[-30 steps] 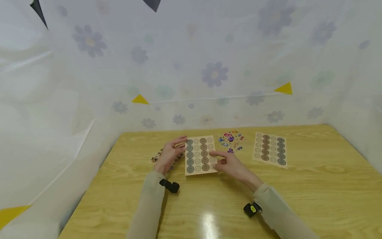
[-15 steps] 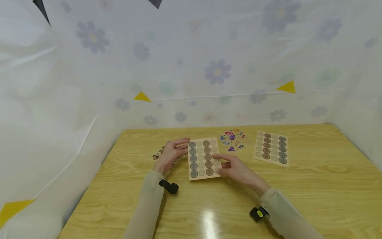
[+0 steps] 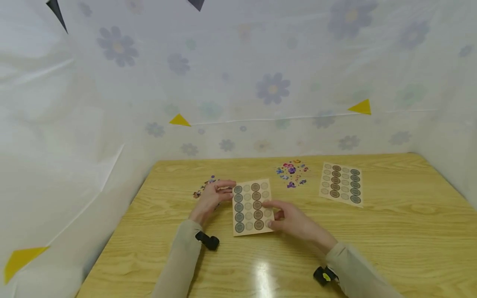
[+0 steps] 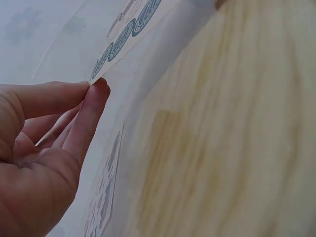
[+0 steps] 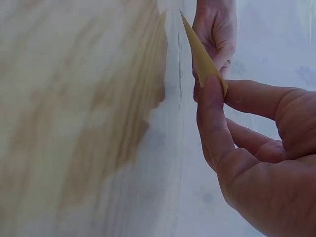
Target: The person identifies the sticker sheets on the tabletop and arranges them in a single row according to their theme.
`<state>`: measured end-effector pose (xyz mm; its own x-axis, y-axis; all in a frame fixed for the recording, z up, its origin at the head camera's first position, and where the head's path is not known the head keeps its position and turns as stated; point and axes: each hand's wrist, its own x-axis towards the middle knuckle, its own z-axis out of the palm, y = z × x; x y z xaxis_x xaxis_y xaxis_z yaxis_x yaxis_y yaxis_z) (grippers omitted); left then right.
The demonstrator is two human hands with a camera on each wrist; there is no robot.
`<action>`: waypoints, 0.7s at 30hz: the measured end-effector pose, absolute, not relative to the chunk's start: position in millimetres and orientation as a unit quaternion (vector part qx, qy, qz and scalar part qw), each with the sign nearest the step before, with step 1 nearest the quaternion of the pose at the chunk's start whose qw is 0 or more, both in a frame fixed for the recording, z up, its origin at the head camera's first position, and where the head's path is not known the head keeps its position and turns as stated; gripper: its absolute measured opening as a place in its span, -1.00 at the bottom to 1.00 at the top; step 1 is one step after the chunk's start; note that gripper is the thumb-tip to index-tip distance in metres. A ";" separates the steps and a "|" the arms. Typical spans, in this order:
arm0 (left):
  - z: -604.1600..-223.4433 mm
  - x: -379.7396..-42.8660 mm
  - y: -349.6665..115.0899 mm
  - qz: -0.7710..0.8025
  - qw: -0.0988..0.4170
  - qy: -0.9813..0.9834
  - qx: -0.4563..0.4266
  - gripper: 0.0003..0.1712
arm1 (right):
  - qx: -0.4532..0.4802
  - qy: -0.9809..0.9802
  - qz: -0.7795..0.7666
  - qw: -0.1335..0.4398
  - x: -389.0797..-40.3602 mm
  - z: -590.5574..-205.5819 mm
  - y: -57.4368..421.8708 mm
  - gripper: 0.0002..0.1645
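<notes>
A sticker sheet (image 3: 248, 207) printed with rows of round dark and pale seals is held up over the middle of the table. My left hand (image 3: 210, 200) pinches its upper left edge between thumb and finger, as the left wrist view shows close up. On the other side, my right hand (image 3: 296, 220) pinches the lower right edge. In the right wrist view the sheet's plain tan back (image 5: 200, 54) is seen nearly edge-on. Small colourful stickers (image 3: 200, 193) on the table are partly covered by my left hand.
A second sheet of round seal stickers (image 3: 340, 184) lies at the right. Behind the held sheet is another cluster of colourful stickers (image 3: 292, 170). The wooden table (image 3: 391, 231) meets a white flowered curtain (image 3: 223, 82) at its back and sides.
Both hands have brought the held sheet a little nearer to me and lower in the head view. Their pinch on it is unchanged. The head view has shifted slightly.
</notes>
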<state>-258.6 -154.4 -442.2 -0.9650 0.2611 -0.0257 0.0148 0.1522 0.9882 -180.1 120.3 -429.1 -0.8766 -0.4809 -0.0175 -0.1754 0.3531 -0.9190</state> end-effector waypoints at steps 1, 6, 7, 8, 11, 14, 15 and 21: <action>-442.3 -257.2 -155.6 0.642 0.094 0.755 0.093 -0.55 | -0.205 0.810 -0.531 0.143 -178.6 -429.0 119.4 -0.28; -441.0 -248.5 -163.0 0.617 0.089 0.777 0.087 -0.56 | -0.206 0.822 -0.512 0.140 -169.9 -425.8 112.4 -0.25; -440.7 -246.8 -164.4 0.612 0.088 0.781 0.085 -0.57 | -0.205 0.827 -0.504 0.140 -168.1 -424.7 110.6 -0.24; -440.6 -245.7 -165.7 0.609 0.088 0.784 0.081 -0.57 | -0.206 0.832 -0.496 0.138 -166.6 -424.0 108.8 -0.24; -440.0 -243.6 -169.2 0.610 0.091 0.782 0.086 -0.57 | -0.211 0.839 -0.482 0.140 -162.5 -421.7 104.3 -0.23; -440.6 -244.5 -171.7 0.611 0.100 0.780 0.093 -0.55 | -0.219 0.838 -0.479 0.146 -159.8 -420.4 100.5 -0.23; -440.4 -244.5 -172.2 0.608 0.101 0.782 0.097 -0.55 | -0.221 0.838 -0.476 0.148 -159.1 -419.8 99.6 -0.23; -435.6 -241.5 -170.0 0.558 0.086 0.818 0.113 -0.55 | -0.223 0.848 -0.457 0.147 -157.0 -418.2 96.6 -0.22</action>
